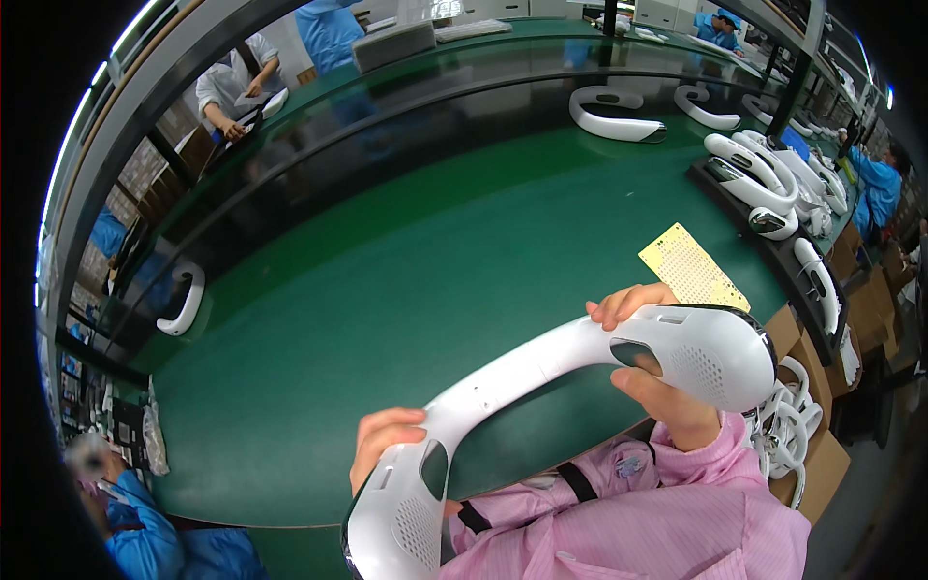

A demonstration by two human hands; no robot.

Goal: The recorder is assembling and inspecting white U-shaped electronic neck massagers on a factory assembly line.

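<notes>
A white curved device (527,372) is held in both hands above the near edge of the green workbench (406,319), its right end toward the near right corner and its left end hanging close to the near edge, in front of the person's lap. The left hand (387,440) grasps it by the left end, fingers curled over the outer edge; the right hand (681,411) grips the right end, fingers on the upper edge and thumb on the lower. By the look of it the handling of this piece is under way: the casing appears joined, with dotted grilles and oval panels in place at both ends, and the piece is not yet set down. A few small dark marks show on the middle of the band; whether they are flaws or details I cannot tell. More white pieces (749,184) lie untouched in the black tray (826,338) along the right edge, and a cardboard box (822,474) beyond the near right corner holds other white parts (788,425). One curved piece (619,126) lies toward the far edge, another (186,302) near the left edge; whether these are finished cannot be told. A yellow perforated card (694,266) lies between the right hand and the tray, apart from the fingers.
</notes>
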